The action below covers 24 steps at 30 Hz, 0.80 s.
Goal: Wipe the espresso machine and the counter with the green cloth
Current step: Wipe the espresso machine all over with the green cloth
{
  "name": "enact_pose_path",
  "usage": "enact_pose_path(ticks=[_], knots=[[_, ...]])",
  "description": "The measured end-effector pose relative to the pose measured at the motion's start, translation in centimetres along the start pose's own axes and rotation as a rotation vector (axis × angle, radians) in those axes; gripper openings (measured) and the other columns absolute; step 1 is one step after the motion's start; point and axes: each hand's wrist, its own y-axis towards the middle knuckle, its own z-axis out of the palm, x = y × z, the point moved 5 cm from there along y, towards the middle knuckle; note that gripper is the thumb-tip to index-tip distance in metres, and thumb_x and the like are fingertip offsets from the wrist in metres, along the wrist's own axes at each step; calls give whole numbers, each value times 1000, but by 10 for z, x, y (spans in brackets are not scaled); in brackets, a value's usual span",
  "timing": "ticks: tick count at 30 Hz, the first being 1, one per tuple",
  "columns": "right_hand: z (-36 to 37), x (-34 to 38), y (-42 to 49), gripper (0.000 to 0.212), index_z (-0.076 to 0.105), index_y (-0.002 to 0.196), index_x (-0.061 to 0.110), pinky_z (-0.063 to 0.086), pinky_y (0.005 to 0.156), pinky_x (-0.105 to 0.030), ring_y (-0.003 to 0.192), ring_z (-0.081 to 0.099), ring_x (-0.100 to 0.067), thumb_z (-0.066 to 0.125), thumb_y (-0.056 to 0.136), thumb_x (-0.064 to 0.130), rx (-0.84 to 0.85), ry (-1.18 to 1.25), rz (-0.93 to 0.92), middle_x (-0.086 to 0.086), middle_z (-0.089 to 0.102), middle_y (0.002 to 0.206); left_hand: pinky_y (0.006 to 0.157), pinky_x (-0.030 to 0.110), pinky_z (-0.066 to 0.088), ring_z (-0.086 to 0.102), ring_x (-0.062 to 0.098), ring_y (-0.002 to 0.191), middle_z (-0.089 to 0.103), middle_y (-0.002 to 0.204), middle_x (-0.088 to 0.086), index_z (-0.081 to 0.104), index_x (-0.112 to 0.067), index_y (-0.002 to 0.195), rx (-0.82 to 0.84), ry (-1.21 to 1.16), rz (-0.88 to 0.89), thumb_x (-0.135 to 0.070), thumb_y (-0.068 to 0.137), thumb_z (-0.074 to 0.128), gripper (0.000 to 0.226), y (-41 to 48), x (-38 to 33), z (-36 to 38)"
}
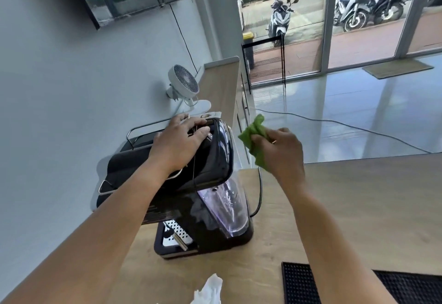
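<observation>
The black espresso machine (pixel 210 210) stands on the wooden counter (pixel 346 208), with a clear water tank on its right side and a perforated drip tray low at the front. My left hand (pixel 179 143) lies flat on the machine's top, fingers spread over the lid. My right hand (pixel 282 150) is raised just to the right of the machine, holding the crumpled green cloth (pixel 254 136) in the air. The cloth is close to the machine's upper right edge but apart from it.
A white desk fan (pixel 184 84) stands behind the machine by the wall. The machine's black power cord (pixel 259 191) runs down its right side. A black rubber mat (pixel 358 284) lies at the counter's front right. White crumpled paper (pixel 210 289) sits at the front edge.
</observation>
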Motion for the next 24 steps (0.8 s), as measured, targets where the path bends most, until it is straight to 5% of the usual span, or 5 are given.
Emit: enact_pose_path(ticks=[5,12,18,22,24], knots=[[2,-4,11,13,76,71,15,50,52,-26,51,63,-13,76,84,19,62,599,253,2,67,55,114,48,24,34,13,137,34,149,-7,59,-45,121,4,-40,-2,-58,88,48,37,1,1,1],[42,-6,-16,20,73,94,3,56,56,-27,71,60,-23,71,84,21,154,1139,356,-19,61,96,115,49,23,30,10,140,32,151,-7,58,-46,122,0,-27,-21,-51,93,50,30,0,2,4],[89,2,-32,54,36,151,25,31,117,-44,137,45,-21,34,101,48,447,1113,94,-4,50,147,115,49,23,29,11,140,31,151,-6,56,-48,122,1,-14,-15,-53,92,46,31,0,0,5],[109,-16,2,56,41,145,12,32,114,-52,130,48,-33,32,100,44,533,912,207,-15,55,138,116,48,16,22,13,144,22,156,-7,48,-51,130,40,102,-20,-48,98,38,34,1,-6,7],[118,-33,11,48,61,118,8,48,95,-44,98,62,-32,35,98,44,563,824,368,-14,68,105,116,47,15,21,12,144,21,156,-7,46,-52,131,52,115,-22,-49,98,36,35,1,-7,7]])
